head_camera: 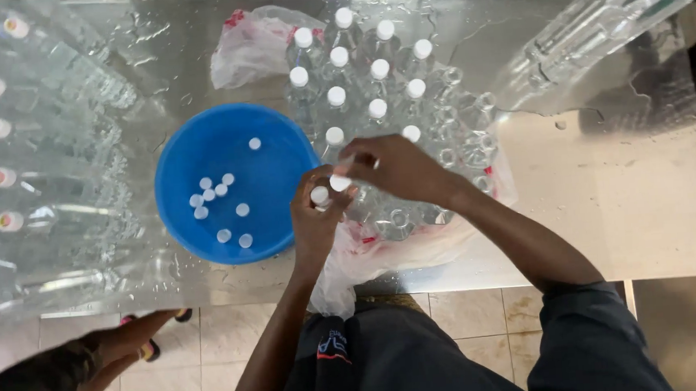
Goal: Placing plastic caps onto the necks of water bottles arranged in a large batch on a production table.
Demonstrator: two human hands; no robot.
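My left hand (315,216) grips a clear plastic bottle with a white cap (319,195) near the table's front edge. My right hand (399,167) pinches another white cap (340,181) right beside it, over the group of bottles. Many clear bottles (373,87) stand together in a thin plastic bag; those at the back carry white caps, while the open ones (466,130) stand on the right. A blue bowl (198,149) to the left of my hands holds several loose white caps (217,188).
The wet steel table (610,202) carries stacked capped bottles lying on the left (3,162), empty bottles lying at the back right (598,31), and a crumpled bag (252,47). Another person's arm (66,370) reaches in below the table's left front.
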